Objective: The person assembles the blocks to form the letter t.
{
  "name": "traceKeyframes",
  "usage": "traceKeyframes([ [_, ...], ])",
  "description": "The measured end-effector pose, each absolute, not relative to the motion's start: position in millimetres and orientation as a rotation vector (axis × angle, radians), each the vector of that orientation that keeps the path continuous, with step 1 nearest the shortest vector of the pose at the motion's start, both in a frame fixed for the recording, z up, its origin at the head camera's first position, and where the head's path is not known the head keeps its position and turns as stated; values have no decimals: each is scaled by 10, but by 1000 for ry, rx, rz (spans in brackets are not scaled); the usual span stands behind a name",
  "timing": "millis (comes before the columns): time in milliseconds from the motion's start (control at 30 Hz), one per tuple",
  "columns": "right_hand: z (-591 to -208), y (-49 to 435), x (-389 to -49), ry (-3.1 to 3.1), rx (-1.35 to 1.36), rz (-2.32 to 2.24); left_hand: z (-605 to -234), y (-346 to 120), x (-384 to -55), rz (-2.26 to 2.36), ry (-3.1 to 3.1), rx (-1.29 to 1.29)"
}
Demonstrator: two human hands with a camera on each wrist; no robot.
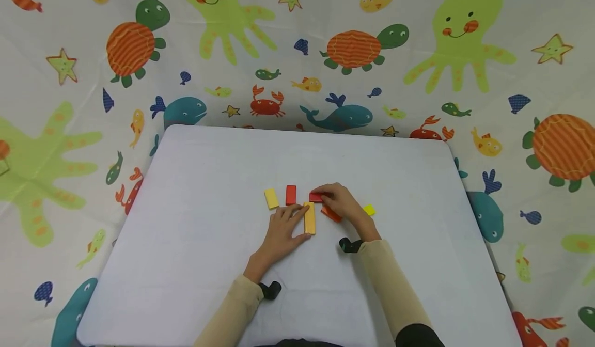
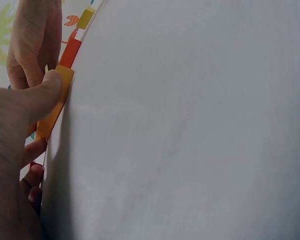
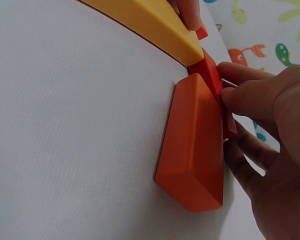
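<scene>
Left hand [image 1: 281, 231] pinching long yellow block [image 1: 309, 219], right hand [image 1: 345, 203] pinching red block [image 1: 315, 198] at its far end, white surface [image 1: 223, 182], orange block [image 3: 190, 145] partly hidden in head view, clear in right wrist view.

High, downward head view, close wrist views (long yellow block [image 3: 155, 27] in both)

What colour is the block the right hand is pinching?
The block is red, clearest in right wrist view.
</scene>
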State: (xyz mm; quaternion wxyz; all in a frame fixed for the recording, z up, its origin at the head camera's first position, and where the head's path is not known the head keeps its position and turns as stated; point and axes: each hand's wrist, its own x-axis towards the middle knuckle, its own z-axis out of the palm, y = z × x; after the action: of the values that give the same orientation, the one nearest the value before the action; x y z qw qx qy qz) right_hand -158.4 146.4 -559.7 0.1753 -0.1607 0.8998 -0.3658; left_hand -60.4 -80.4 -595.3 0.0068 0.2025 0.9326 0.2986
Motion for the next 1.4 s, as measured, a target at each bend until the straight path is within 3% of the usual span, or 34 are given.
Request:
traceKeyframes([
  [867,-5609,1406,-1542,2589,-568,-1019,-5957,-828,-566,904,2946,646],
  [1400,-5526,1344,-1464,2611,-428,-968,-5867,-817,-598,993,2911,575],
])
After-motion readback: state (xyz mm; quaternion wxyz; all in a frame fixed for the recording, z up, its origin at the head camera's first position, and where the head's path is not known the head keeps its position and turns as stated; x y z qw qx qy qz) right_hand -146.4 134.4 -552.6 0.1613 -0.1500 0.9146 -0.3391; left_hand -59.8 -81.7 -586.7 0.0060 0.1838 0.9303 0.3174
